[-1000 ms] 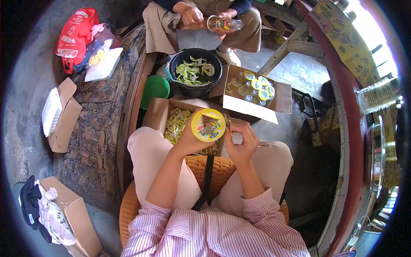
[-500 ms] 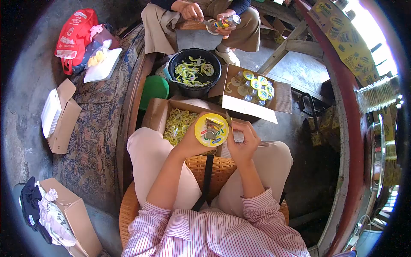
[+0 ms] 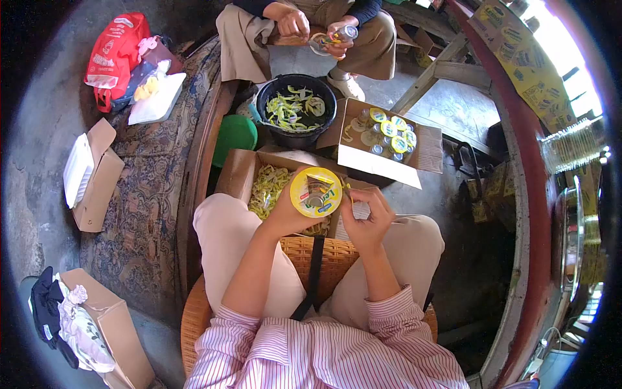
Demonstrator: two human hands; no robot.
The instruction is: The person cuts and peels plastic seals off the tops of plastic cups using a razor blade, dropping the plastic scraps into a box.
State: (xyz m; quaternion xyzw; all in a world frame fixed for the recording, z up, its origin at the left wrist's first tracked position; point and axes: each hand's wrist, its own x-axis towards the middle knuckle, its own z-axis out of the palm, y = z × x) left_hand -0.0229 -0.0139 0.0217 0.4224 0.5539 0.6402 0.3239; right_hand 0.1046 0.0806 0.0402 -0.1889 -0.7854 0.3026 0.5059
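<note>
Head view, left to right: yellow strips already lie in the box; over it the left hand grips a cup, yellow rim on; beside that rim the right hand pinches something thin I cannot identify. I judge this cup unfinished.

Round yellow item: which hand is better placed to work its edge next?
Probably the right hand: it is pinched close beside that edge, while the left hand is occupied holding the round yellow item.
</note>
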